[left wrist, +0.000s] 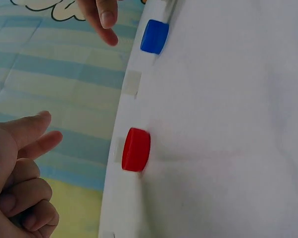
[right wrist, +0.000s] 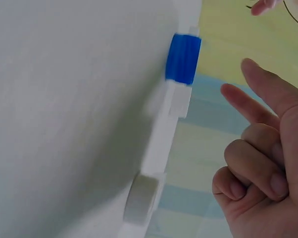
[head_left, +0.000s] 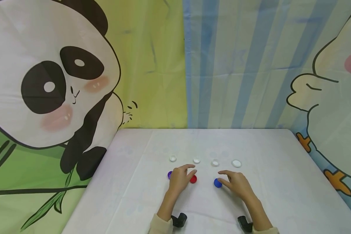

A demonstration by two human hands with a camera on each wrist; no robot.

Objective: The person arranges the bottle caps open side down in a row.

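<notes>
In the head view my left hand (head_left: 179, 178) hovers over the table between a purple round cap (head_left: 169, 175), partly hidden behind it, and a red cap (head_left: 193, 179). Its thumb and index finger reach out apart while the other fingers fold in, and nothing is between them. The left wrist view shows the red cap as a short, thick disc, apart from the fingers. My right hand (head_left: 239, 185) holds a similar pose, empty, its thumb overlapping the edge of a blue cap (head_left: 217, 183) in the head view. From the right wrist, a gap shows between fingers and blue cap.
Behind the coloured caps stands a row of small white round pieces, including a leftmost ring (head_left: 173, 158) and a larger rightmost disc (head_left: 236, 163). All are on a white-covered table (head_left: 140, 201). Printed curtains (head_left: 152, 65) hang beyond its back edge.
</notes>
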